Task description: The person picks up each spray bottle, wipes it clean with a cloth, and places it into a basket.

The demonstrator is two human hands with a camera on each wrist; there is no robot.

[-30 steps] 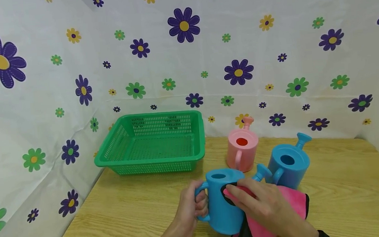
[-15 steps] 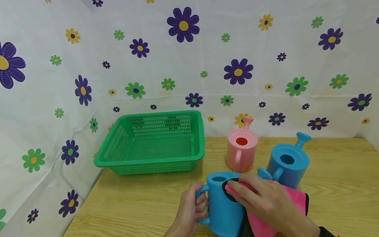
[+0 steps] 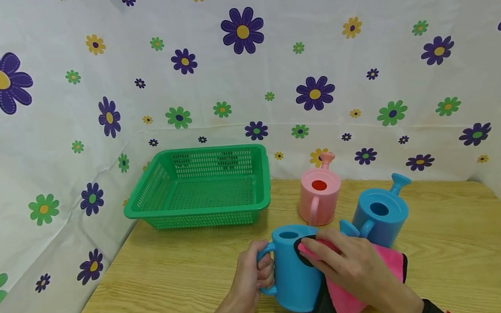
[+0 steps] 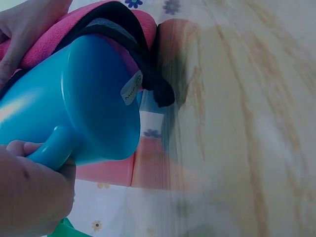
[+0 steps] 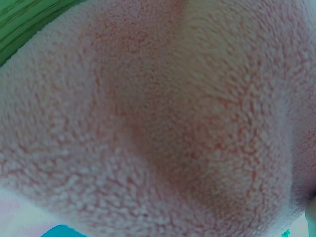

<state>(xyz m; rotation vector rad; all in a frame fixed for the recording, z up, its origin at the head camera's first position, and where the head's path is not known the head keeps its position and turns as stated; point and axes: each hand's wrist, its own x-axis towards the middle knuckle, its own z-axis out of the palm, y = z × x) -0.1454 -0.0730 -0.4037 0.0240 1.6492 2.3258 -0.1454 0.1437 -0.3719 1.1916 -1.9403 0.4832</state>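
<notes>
Two grips show — left hand (image 3: 252,275) on a smooth, cylindrical can (image 3: 295,284), right hand (image 3: 355,260) on fleecy cloth (image 3: 347,304).

Left of the held blue watering can (image 3: 296,282), beyond your left hand (image 3: 253,272), you can pass over bare table (image 3: 162,274). Right of it, the pink cloth (image 3: 345,303) and your right hand (image 3: 351,263) block you; behind it stand a green basket (image 3: 197,211), pink can (image 3: 327,200) and second blue can (image 3: 382,226).

Green basket (image 3: 197,211), flowered backdrop (image 3: 266,68), seemingly wooden table (image 3: 171,273)
</notes>
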